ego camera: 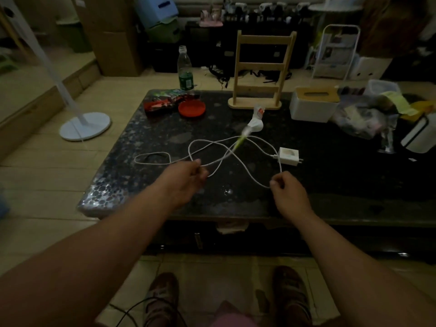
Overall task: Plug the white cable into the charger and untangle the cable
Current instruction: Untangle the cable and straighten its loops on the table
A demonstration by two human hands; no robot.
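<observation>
At the centre of the frame, a looped white cable (pixel 238 161) lies on a dark table (pixel 330 185), its end plugged into a white charger (pixel 289 156) at centre right. The left hand (pixel 186 178) and right hand (pixel 286 188) each pinch the cable.

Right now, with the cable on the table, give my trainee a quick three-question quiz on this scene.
1. True or false: the thin white cable is already plugged into the square white charger.
2. Which hand pinches the cable nearer the charger? A) left hand B) right hand
3. Fill in: the strands of the cable cross beside the green-tipped white ____ on the dark speckled table.

Key: 1 true, its connector sits in the charger's left side. 2 B. 3 tube; the cable is not yet untangled.
</observation>
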